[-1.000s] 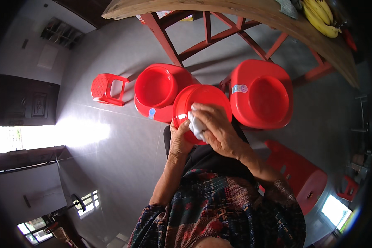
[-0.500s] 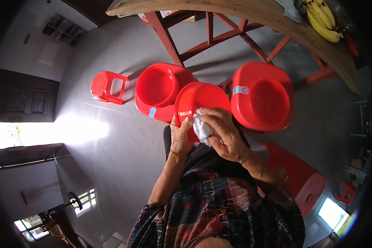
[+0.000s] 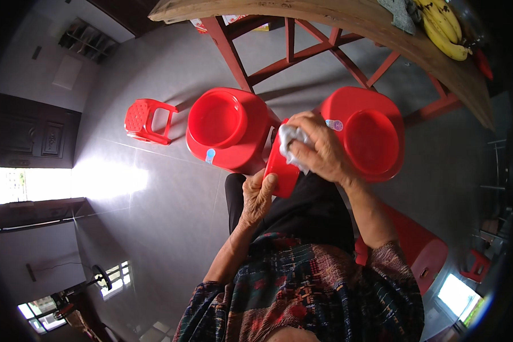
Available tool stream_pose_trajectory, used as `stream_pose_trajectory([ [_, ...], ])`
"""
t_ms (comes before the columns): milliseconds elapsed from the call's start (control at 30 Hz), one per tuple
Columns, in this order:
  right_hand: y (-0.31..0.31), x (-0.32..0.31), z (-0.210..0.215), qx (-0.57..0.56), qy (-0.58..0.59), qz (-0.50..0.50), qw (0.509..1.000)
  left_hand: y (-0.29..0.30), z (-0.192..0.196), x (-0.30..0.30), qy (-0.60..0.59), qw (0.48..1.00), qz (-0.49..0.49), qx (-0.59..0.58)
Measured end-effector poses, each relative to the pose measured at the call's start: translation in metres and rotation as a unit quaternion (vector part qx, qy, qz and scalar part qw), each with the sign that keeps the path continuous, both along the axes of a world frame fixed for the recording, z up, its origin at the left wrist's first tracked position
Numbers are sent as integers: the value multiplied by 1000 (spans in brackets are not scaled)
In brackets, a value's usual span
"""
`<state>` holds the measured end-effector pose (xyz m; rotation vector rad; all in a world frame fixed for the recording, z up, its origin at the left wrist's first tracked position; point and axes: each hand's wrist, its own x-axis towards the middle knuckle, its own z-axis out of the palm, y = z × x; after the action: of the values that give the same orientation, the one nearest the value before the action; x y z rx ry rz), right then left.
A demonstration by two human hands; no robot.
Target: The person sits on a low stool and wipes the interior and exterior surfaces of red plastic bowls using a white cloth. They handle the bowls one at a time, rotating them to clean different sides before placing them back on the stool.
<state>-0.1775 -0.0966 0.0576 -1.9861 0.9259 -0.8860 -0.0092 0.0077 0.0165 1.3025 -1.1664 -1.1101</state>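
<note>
Over my lap a red plastic bowl [image 3: 285,181] is tilted on edge, its side turned up. My left hand [image 3: 258,196] grips it by the rim, thumb on top. My right hand [image 3: 324,149] is closed around a crumpled white cloth [image 3: 292,139] and presses it on the bowl's upper side. Just beyond, a second red bowl [image 3: 215,119] rests on a red stool [image 3: 233,158] to the left. A third red bowl [image 3: 373,141] sits on another red stool [image 3: 347,100] to the right.
A small red stool [image 3: 139,118] stands on the floor at left. Ahead is a wooden tabletop [image 3: 325,12] on red legs, with bananas [image 3: 442,28] and a grey cloth [image 3: 402,16] at its right end. A large red plastic piece [image 3: 419,248] stands by my right arm.
The bowl has been turned from facing up to standing on its edge. My right hand has moved up and slightly right with the cloth; my left has shifted a little right along the rim.
</note>
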Motion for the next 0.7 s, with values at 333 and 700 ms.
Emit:
stream_pose_trajectory([
  [333,-32,-24,-23,265,-167,139,939,6,-5,3,114,986,-97,76],
  [700,31,27,7,-252,94,115,956,-15,9,6,-26,995,-91,-16],
])
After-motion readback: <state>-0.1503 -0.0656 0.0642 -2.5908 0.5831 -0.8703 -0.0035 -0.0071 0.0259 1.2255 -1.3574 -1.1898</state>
